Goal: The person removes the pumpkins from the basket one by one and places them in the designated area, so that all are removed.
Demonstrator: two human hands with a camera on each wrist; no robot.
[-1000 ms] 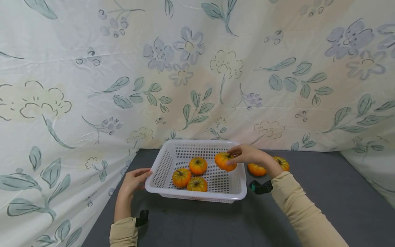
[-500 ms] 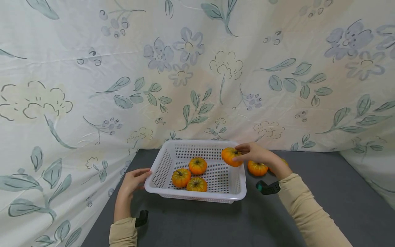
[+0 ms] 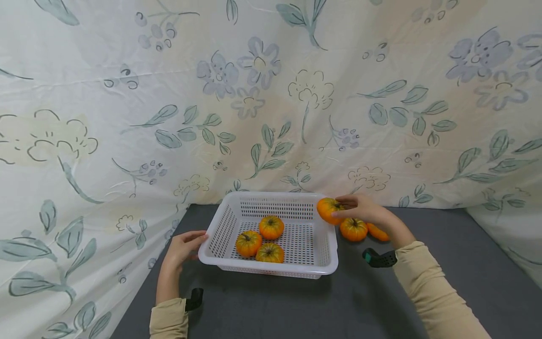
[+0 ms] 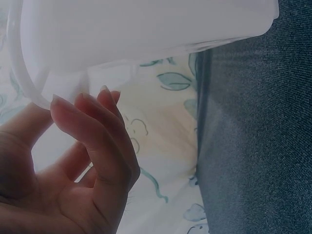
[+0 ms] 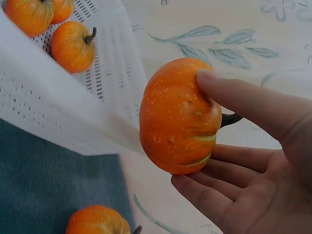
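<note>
A white perforated plastic basket holds three small orange pumpkins: one at the back, one on the left and one at the front. My left hand grips the basket's left rim, thumb and curled fingers around the edge in the left wrist view. Another small pumpkin is pinched between the thumb and fingers of my right hand, raised over the basket's right rim. Its dark stem points toward the palm in the right wrist view.
To the right of the basket, a pumpkin lies on the dark grey tabletop. Another pumpkin beside it is partly hidden by my right arm. A floral cloth hangs behind the table.
My right hand has carried its pumpkin rightward and a little upward, from over the basket's inside to its right rim. The left hand and basket have stayed put.
</note>
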